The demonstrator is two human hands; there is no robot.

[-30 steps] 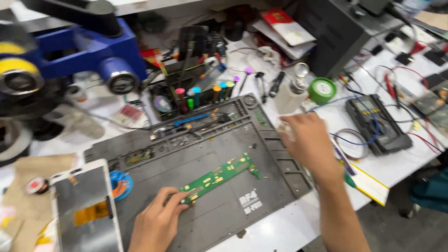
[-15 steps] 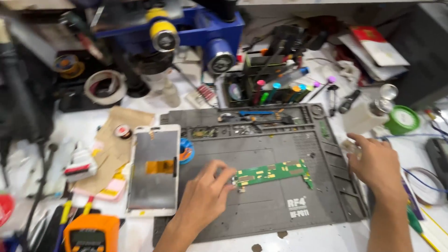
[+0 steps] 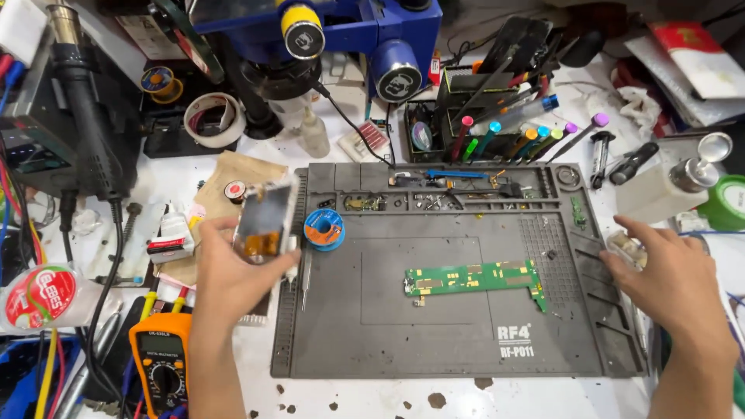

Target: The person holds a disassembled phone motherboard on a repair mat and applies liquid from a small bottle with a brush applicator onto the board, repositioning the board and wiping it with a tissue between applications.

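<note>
My left hand (image 3: 225, 271) holds a white phone screen assembly (image 3: 265, 217) raised off the bench, tilted, just left of the grey work mat (image 3: 388, 341). A green circuit board (image 3: 473, 278) lies flat in the middle of the mat, with neither hand on it. My right hand (image 3: 671, 275) rests with fingers spread on the mat's right edge, its fingertips beside a small pale wad (image 3: 627, 247).
A blue solder wire spool (image 3: 323, 227) and tweezers (image 3: 306, 278) sit at the mat's left side. An orange multimeter (image 3: 159, 361) lies front left. A blue microscope (image 3: 349, 39), tool rack (image 3: 497, 116), tape roll (image 3: 213, 120), hot-air handle (image 3: 85, 109) and pump bottle (image 3: 671, 186) crowd the back.
My left hand left the circuit board, moved left and lifted the phone screen off the bench. My right hand stayed at the mat's right edge. The view shifted left.
</note>
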